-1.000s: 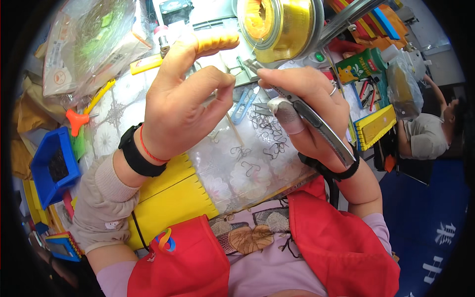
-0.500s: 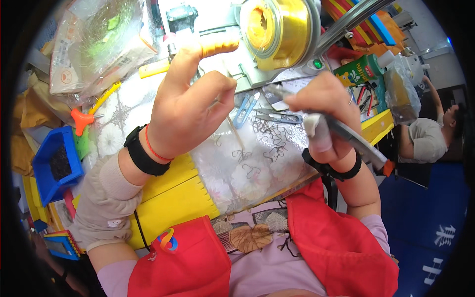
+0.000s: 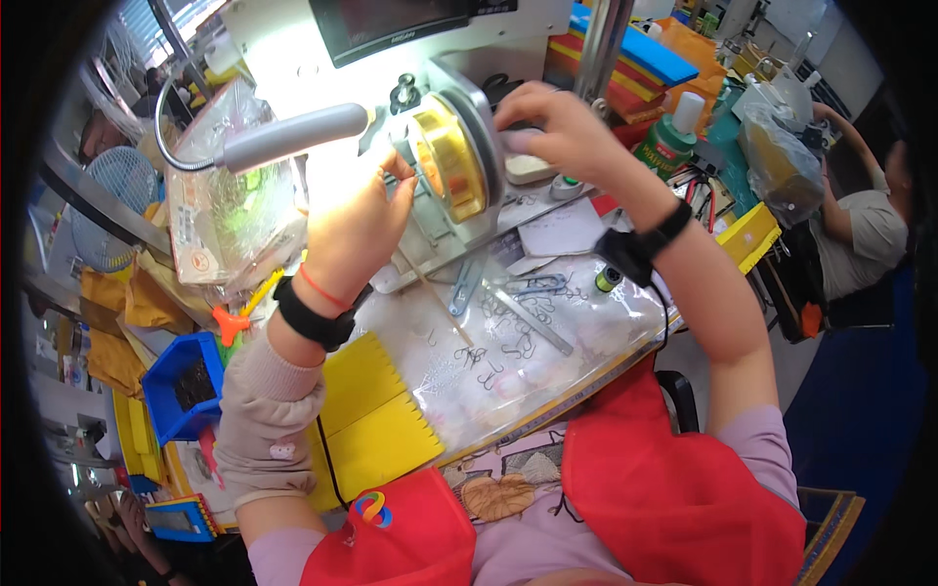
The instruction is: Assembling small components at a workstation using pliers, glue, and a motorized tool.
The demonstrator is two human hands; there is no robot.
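A yellow spool of line [image 3: 445, 161] sits on a grey machine, with a grey disc [image 3: 486, 146] on its right side. My left hand [image 3: 357, 205] is to the left of the spool under bright light. Its thumb and index finger are pinched together; I cannot make out what is between them. At the disc's right edge is my right hand [image 3: 557, 127], fingers curled and slightly blurred, with a pale cover on the thumb. What it grips is hidden. Fish hooks [image 3: 518, 342] lie on the table beside a grey metal strip [image 3: 532, 320] and blue thread snips [image 3: 465, 285].
A grey gooseneck lamp [image 3: 293, 137] reaches over my left hand. A dark screen [image 3: 391, 29] stands behind the spool. To the left are a plastic-wrapped box [image 3: 234, 195] and a blue bin [image 3: 176, 400]. A green bottle [image 3: 669, 142] stands right; another person [image 3: 860, 225] sits beyond.
My right hand has moved up and left to the disc, and the metal strip it held now lies on the table. My left hand has come to the spool's left. The view has shifted.
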